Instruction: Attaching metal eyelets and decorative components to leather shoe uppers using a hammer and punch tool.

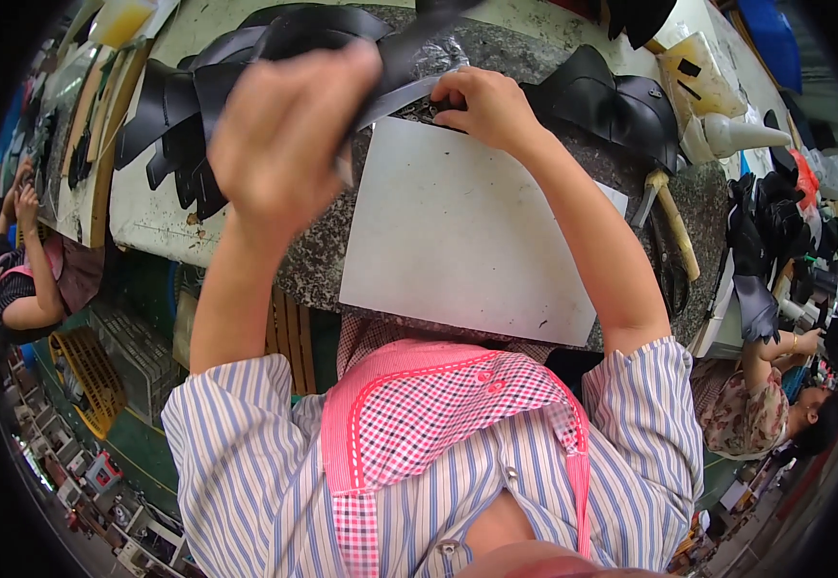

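My left hand is raised over the left part of the bench, blurred by motion, its fingers curled around a black leather-like piece that stretches up and away. Below that piece a pale grey strip runs slantwise to my right hand. My right fingers are bent and closed at the strip's end, just beyond the far edge of a white board. The board lies on a speckled dark stone slab before me. Whether the strip and the black piece are joined I cannot tell.
Stacked black leather-like parts lie at left, with more shaped black parts at right. A wooden-handled hammer, a white nozzle bottle and a yellowish container stand or lie on the right. Other people work at both sides.
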The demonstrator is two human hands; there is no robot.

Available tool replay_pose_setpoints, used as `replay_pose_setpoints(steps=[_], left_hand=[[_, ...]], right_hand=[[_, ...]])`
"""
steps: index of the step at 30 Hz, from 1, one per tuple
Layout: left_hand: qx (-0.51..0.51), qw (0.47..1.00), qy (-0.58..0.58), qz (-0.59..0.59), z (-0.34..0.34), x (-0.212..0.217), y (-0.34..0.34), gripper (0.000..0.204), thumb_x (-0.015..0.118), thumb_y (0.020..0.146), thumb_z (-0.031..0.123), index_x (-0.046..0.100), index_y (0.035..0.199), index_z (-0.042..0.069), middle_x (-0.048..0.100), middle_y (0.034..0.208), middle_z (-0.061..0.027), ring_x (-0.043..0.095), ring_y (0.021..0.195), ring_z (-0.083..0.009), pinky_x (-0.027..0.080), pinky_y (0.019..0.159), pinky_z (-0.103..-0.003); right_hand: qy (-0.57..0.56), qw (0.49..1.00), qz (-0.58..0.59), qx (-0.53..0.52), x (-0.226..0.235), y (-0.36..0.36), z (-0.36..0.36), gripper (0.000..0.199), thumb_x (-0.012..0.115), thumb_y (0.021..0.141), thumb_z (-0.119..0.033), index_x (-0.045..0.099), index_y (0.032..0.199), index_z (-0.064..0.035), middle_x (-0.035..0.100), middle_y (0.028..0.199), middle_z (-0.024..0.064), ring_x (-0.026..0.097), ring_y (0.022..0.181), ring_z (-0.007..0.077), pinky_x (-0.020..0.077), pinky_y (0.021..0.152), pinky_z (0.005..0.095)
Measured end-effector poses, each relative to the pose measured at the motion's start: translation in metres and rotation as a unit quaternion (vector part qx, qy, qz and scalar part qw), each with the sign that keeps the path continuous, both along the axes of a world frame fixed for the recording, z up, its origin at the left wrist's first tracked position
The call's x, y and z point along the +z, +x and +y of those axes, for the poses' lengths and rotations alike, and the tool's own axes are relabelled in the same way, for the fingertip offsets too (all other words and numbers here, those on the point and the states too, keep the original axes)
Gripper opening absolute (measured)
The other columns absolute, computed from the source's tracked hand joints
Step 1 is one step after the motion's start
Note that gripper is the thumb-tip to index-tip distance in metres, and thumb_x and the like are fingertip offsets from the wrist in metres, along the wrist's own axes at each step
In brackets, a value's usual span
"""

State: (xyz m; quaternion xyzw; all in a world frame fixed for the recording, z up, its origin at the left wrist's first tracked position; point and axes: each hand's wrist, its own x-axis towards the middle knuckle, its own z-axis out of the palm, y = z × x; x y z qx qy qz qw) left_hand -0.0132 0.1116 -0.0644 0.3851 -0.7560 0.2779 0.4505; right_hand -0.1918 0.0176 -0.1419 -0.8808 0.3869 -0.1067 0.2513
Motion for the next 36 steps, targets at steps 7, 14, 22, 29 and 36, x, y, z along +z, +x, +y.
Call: replay_pose_setpoints(steps=[7,14,22,29,36], left_hand=[[-0.148,0.927,0.331,-0.098,0.099,-0.069,-0.013,0.027,0.064,0.058,0.016,0.062,0.082,0.003,0.056,0.077,-0.0056,0.050,0.060,-0.0160,0.041,0.048,-0.026],[-0.289,0.809,0.481,0.175,0.064,-0.030,-0.005,0.046,0.078,0.052,0.034,0.062,0.084,0.004,0.058,0.076,-0.0075,0.056,0.065,-0.0182,0.043,0.053,-0.027],[-0.263,0.765,0.431,0.401,0.030,-0.013,-0.079,0.021,0.070,0.067,0.010,0.063,0.086,0.006,0.058,0.072,0.0001,0.044,0.053,-0.0047,0.034,0.047,-0.018],[-0.311,0.692,0.449,0.472,0.040,-0.019,-0.094,0.009,0.064,0.073,0.003,0.061,0.082,0.002,0.058,0.071,-0.0003,0.047,0.058,-0.0038,0.035,0.050,-0.016],[-0.302,0.635,0.516,0.489,0.044,-0.029,-0.097,0.004,0.058,0.078,0.004,0.058,0.080,0.000,0.055,0.069,0.0011,0.047,0.062,-0.0036,0.037,0.056,-0.015]], right_hand=[[0.061,0.998,-0.009,-0.025,-0.003,0.002,-0.006,0.010,0.060,0.066,-0.009,0.060,0.076,-0.0071,0.061,0.076,0.0093,0.059,0.075,0.0260,0.0450,0.066,0.0325],[0.115,0.973,-0.198,-0.014,0.049,-0.068,-0.022,0.006,0.055,0.074,0.004,0.056,0.078,-0.0006,0.056,0.075,0.0010,0.055,0.069,0.0088,0.0434,0.064,0.0200],[0.094,0.921,-0.378,-0.014,0.112,-0.078,0.080,0.018,0.061,0.065,0.012,0.058,0.080,0.0028,0.058,0.076,0.0052,0.058,0.070,0.0097,0.0481,0.063,0.0193],[0.199,0.851,-0.484,-0.050,0.079,-0.076,0.098,0.015,0.060,0.070,0.010,0.056,0.082,0.0041,0.058,0.075,0.0063,0.059,0.070,0.0119,0.0496,0.063,0.0213],[0.204,0.846,-0.488,-0.072,0.063,-0.078,0.106,0.014,0.062,0.068,0.007,0.060,0.080,0.0007,0.057,0.077,0.0054,0.058,0.070,0.0134,0.0477,0.062,0.0222]])
